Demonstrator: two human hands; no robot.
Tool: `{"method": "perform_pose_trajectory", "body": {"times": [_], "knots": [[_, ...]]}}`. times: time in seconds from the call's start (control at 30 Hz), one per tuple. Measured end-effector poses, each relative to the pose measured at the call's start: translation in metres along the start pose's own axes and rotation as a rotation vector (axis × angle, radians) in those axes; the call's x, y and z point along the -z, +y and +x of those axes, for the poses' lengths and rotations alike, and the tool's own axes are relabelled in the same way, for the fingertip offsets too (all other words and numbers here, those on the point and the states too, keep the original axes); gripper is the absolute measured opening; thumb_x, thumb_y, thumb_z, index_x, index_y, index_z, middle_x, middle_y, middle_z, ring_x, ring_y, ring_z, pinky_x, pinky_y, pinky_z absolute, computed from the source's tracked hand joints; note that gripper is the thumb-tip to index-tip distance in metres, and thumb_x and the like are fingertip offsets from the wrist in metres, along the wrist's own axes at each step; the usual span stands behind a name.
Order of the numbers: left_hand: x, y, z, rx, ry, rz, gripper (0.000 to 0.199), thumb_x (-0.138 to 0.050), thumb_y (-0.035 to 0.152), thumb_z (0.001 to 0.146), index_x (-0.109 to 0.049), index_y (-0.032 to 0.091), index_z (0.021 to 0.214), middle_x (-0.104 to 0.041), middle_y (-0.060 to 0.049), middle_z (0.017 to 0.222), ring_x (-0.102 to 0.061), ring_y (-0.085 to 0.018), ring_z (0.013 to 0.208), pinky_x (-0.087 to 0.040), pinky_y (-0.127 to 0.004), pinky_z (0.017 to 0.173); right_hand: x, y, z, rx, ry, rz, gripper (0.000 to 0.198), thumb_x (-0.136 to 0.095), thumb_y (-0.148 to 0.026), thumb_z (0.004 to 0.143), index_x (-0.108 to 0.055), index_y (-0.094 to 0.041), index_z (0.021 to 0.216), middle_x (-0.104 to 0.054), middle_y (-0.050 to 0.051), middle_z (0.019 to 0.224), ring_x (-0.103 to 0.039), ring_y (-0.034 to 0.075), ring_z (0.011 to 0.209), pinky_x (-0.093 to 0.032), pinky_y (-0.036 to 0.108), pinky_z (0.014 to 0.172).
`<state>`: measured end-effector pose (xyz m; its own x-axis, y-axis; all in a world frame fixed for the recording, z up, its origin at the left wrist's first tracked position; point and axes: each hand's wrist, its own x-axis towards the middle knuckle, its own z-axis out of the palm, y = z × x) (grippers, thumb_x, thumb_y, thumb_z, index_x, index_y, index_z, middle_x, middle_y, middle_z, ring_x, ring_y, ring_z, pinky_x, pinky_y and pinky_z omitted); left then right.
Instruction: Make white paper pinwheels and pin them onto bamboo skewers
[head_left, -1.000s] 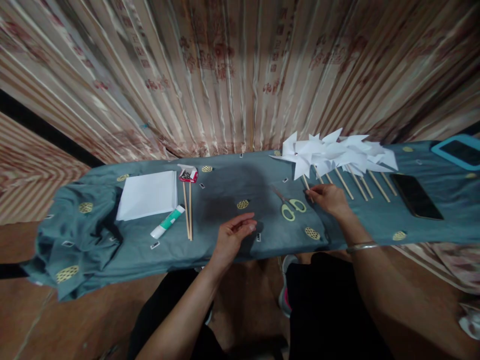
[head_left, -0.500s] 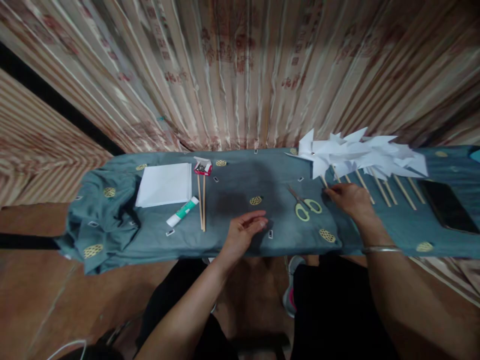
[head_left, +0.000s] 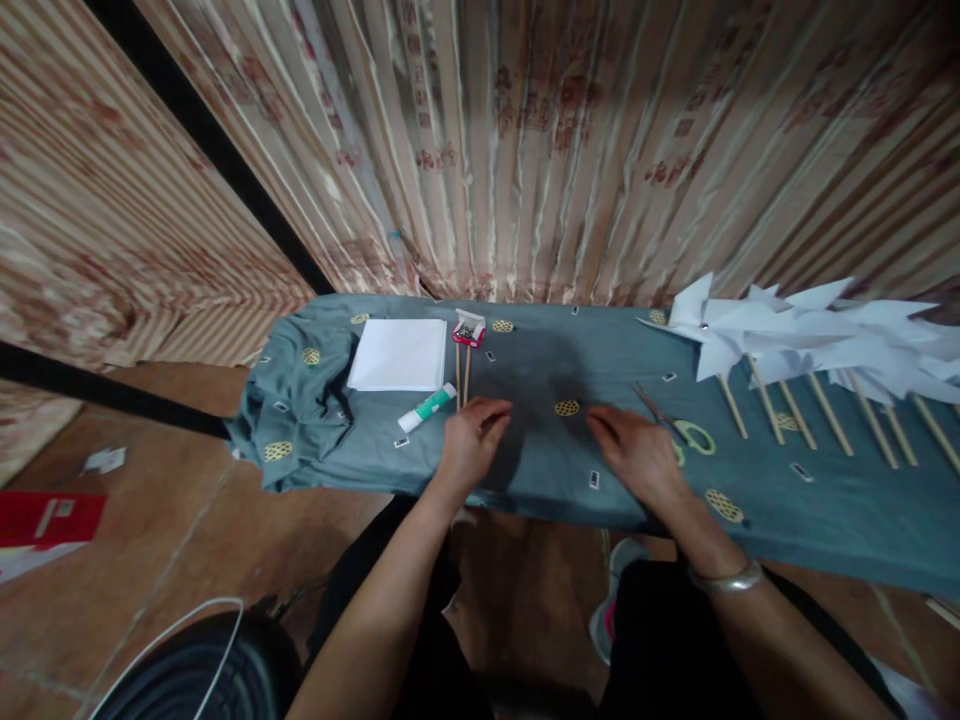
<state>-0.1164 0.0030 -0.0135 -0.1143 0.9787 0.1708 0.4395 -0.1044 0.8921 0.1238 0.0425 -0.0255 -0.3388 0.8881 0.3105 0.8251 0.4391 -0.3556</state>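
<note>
Over the middle of the cloth-covered table, my left hand (head_left: 474, 442) is held with loosely bent fingers, thumb a little apart, and nothing in it. It partly hides the lower ends of two wooden sticks (head_left: 468, 375). A green-and-white glue stick (head_left: 429, 407) lies just left of that hand. My right hand (head_left: 636, 455), also empty with fingers bent and apart, hovers beside the scissors (head_left: 697, 437) and covers part of one light-green handle. A stack of white paper (head_left: 399, 355) and a small open red box (head_left: 469, 330) of metal bits lie beyond my left hand.
White paper pinwheels (head_left: 810, 335) on wooden sticks lie overlapping along the right side of the table. The grey-green cloth (head_left: 540, 470) is bunched at the left end. A pleated curtain (head_left: 517, 180) hangs behind. On the floor are a red packet (head_left: 49, 520) and a black round object (head_left: 202, 665).
My right hand has left the leftmost pinwheel's stick and moved left past the scissors. My left hand has shifted left toward the two sticks. The view has turned left.
</note>
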Motion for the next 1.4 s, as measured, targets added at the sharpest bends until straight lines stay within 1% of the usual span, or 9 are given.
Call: {"method": "perform_pose_trajectory", "body": {"times": [0.13,0.27,0.43,0.77,1.07,1.17,1.2,1.33,1.4], "knots": [[0.027,-0.018,0.004,0.002,0.024,0.398,0.026,-0.061,0.012,0.081,-0.071,0.018,0.104,-0.069,-0.01,0.107,-0.066,-0.024,0.097,-0.053,-0.039,0.091,-0.02,-0.032,0.001,0.109,-0.129,0.076,0.03,-0.042,-0.028,0.096,-0.071,-0.019,0.101,-0.076,0.011,0.098,-0.072,0.025,0.087,-0.053,0.035,0.08],[0.029,-0.031,-0.003,-0.028,-0.011,0.551,0.033,-0.064,0.009,0.078,-0.068,0.02,0.108,-0.066,-0.01,0.114,-0.063,-0.026,0.108,-0.052,-0.04,0.097,-0.023,-0.041,0.003,0.125,-0.166,0.107,0.027,-0.044,-0.025,0.096,-0.07,-0.02,0.099,-0.076,0.009,0.097,-0.072,0.023,0.087,-0.054,0.034,0.08],[0.027,-0.033,-0.008,-0.062,-0.013,0.551,0.035,-0.061,0.008,0.079,-0.065,0.014,0.113,-0.063,-0.015,0.121,-0.062,-0.028,0.112,-0.05,-0.043,0.101,-0.027,-0.042,0.005,0.117,-0.164,0.14,0.026,-0.045,-0.024,0.096,-0.07,-0.019,0.1,-0.076,0.01,0.099,-0.072,0.023,0.088,-0.054,0.034,0.08],[0.028,-0.03,-0.003,-0.072,-0.063,0.6,0.035,-0.062,0.005,0.078,-0.066,0.019,0.11,-0.065,-0.011,0.12,-0.062,-0.027,0.112,-0.05,-0.043,0.101,-0.04,-0.044,0.011,0.137,-0.134,0.154,0.027,-0.043,-0.025,0.096,-0.07,-0.02,0.098,-0.076,0.009,0.097,-0.072,0.023,0.087,-0.055,0.034,0.08],[0.026,-0.023,-0.001,-0.058,-0.088,0.495,0.032,-0.062,0.009,0.08,-0.068,0.02,0.11,-0.068,-0.01,0.116,-0.065,-0.025,0.105,-0.053,-0.039,0.093,-0.048,-0.054,0.016,0.155,-0.123,0.192,0.029,-0.043,-0.026,0.096,-0.071,-0.021,0.099,-0.076,0.009,0.098,-0.072,0.023,0.087,-0.057,0.036,0.08],[0.043,-0.027,0.008,-0.059,-0.043,0.424,0.024,-0.056,0.016,0.087,-0.071,0.021,0.105,-0.071,-0.009,0.107,-0.068,-0.022,0.095,-0.055,-0.034,0.085,-0.05,-0.054,0.016,0.147,-0.121,0.21,0.03,-0.041,-0.027,0.096,-0.07,-0.02,0.101,-0.076,0.009,0.099,-0.072,0.024,0.089,-0.057,0.038,0.082],[0.052,-0.031,0.012,-0.064,0.004,0.408,0.023,-0.053,0.017,0.089,-0.072,0.021,0.101,-0.072,-0.008,0.103,-0.069,-0.021,0.092,-0.054,-0.032,0.084,-0.051,-0.053,0.016,0.144,-0.121,0.218,0.031,-0.041,-0.028,0.096,-0.07,-0.019,0.101,-0.076,0.01,0.099,-0.072,0.024,0.09,-0.057,0.039,0.082],[0.089,-0.05,0.033,-0.027,0.228,0.45,0.019,-0.057,0.015,0.085,-0.075,0.019,0.091,-0.074,-0.009,0.099,-0.065,-0.024,0.1,-0.051,-0.039,0.095,-0.051,-0.05,0.014,0.142,-0.122,0.269,0.033,-0.04,-0.029,0.096,-0.071,-0.019,0.102,-0.076,0.01,0.099,-0.072,0.024,0.092,-0.057,0.04,0.084],[0.1,-0.061,0.041,0.013,0.245,0.467,0.017,-0.068,0.016,0.078,-0.075,0.02,0.093,-0.072,-0.01,0.108,-0.06,-0.028,0.111,-0.048,-0.044,0.1,-0.051,-0.048,0.014,0.143,-0.126,0.293,0.031,-0.041,-0.03,0.096,-0.071,-0.021,0.102,-0.077,0.008,0.099,-0.072,0.024,0.093,-0.057,0.04,0.085]]}}
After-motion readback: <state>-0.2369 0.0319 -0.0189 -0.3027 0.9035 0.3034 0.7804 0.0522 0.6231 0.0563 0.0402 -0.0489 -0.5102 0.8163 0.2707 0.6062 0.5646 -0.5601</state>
